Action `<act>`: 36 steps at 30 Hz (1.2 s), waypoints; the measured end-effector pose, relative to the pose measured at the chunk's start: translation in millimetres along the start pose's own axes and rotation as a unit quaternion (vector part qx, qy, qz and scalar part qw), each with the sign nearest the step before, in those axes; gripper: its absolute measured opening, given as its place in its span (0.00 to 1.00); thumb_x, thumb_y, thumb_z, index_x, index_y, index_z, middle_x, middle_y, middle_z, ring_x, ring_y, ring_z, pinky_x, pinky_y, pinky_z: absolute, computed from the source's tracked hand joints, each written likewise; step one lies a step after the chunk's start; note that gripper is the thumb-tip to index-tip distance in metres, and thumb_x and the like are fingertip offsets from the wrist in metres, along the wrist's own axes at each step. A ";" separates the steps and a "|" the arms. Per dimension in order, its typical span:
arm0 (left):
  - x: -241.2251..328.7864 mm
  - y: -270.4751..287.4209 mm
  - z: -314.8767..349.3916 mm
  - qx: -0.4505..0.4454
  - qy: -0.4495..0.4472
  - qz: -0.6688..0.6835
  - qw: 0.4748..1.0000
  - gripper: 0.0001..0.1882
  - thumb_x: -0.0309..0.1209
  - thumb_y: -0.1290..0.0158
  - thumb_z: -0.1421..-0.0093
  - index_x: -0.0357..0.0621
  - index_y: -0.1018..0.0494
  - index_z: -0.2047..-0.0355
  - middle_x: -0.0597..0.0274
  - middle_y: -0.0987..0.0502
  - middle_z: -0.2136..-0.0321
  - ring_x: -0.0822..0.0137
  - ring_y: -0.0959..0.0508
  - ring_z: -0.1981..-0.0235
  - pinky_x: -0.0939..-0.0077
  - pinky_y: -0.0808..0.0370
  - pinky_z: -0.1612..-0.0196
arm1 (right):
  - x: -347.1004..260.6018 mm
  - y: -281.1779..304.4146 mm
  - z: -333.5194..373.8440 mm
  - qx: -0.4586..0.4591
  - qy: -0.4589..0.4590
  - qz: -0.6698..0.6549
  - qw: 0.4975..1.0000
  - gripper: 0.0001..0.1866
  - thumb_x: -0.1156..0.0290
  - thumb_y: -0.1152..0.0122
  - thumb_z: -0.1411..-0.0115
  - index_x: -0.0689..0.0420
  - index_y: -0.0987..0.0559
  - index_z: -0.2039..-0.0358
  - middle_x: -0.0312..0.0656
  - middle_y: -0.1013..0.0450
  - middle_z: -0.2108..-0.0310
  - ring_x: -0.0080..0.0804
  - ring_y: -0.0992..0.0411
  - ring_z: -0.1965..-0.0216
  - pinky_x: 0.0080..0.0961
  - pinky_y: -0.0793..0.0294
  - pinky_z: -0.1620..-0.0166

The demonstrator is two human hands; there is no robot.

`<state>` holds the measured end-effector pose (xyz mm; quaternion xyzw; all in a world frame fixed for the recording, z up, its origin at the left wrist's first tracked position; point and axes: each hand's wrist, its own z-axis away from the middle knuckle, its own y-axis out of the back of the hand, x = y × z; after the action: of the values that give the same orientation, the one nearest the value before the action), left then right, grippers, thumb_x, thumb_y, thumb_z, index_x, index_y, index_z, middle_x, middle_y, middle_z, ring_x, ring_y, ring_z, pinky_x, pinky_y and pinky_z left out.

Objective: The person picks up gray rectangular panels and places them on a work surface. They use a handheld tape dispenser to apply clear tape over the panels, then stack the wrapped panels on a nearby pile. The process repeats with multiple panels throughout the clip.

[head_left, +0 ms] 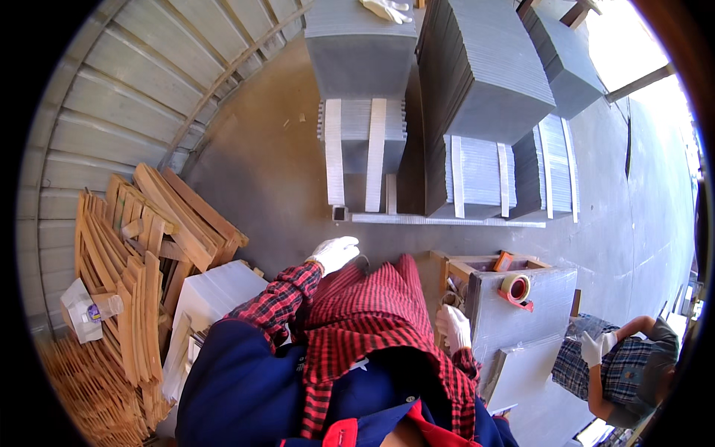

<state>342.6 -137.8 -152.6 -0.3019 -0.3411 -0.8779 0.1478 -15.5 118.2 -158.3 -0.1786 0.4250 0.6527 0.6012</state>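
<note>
My left hand [335, 255], in a white glove and a red-and-black checked sleeve, hangs in front of my checked apron [372, 302]. Its fingers stretch out to the right with nothing in them. My right hand [453, 328], also gloved in white, hangs low beside the left edge of a grey-topped worktable [547, 302]; its fingers look loosely extended and I see nothing held. On that table lies a tape roll in a red dispenser [515, 289]. A small orange object [503, 261] rests at the table's wooden frame. Wrapped flat panels [521, 365] lie nearer me.
Ahead stand tall stacks of grey sheets [484, 82] on strapped stacks, along a pale metal bar [447, 220]. White gloves [387, 9] lie on the far left stack. Wooden strips [141, 298] and a white board [216, 298] fill the left. A gloved co-worker [625, 365] is at right.
</note>
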 end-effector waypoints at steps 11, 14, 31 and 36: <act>10.3 32.8 -29.6 -0.030 0.009 -0.029 0.999 0.25 0.49 0.53 0.34 0.46 0.26 0.45 0.50 0.23 0.47 0.48 0.25 0.45 0.59 0.30 0.41 | -26.9 -28.3 -150.4 -0.090 -0.045 -0.012 0.995 0.21 0.54 0.44 0.34 0.60 0.21 0.54 0.34 0.25 0.70 0.21 0.29 0.72 0.21 0.31 0.69; 18.0 70.2 -55.3 0.035 0.063 0.007 0.997 0.25 0.48 0.51 0.36 0.45 0.25 0.46 0.51 0.23 0.46 0.48 0.25 0.45 0.60 0.30 0.41 | -11.8 -34.6 -206.8 -0.100 0.083 -0.014 0.991 0.21 0.55 0.42 0.34 0.59 0.20 0.52 0.34 0.24 0.68 0.19 0.29 0.71 0.20 0.30 0.69; -153.7 96.2 -317.1 0.286 0.313 0.442 0.790 0.38 0.59 0.56 0.33 0.44 0.39 0.33 0.48 0.32 0.37 0.54 0.33 0.36 0.61 0.37 0.36 | -165.7 -153.2 -460.2 0.073 0.097 0.006 0.993 0.36 0.49 0.44 0.34 0.59 0.35 0.33 0.57 0.33 0.37 0.50 0.34 0.36 0.33 0.37 0.36; -138.7 103.3 -343.2 0.353 0.313 0.325 0.820 0.33 0.58 0.58 0.32 0.46 0.31 0.40 0.52 0.23 0.46 0.51 0.24 0.48 0.62 0.31 0.43 | -195.9 -193.8 -501.2 0.073 -0.012 -0.111 0.991 0.35 0.51 0.47 0.31 0.58 0.40 0.31 0.52 0.30 0.39 0.36 0.31 0.40 0.26 0.38 0.38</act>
<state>350.7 -441.3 -388.2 -0.0316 -0.4452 -0.6457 0.6195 68.5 -407.9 -366.6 -0.1721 0.4418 0.5512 0.6866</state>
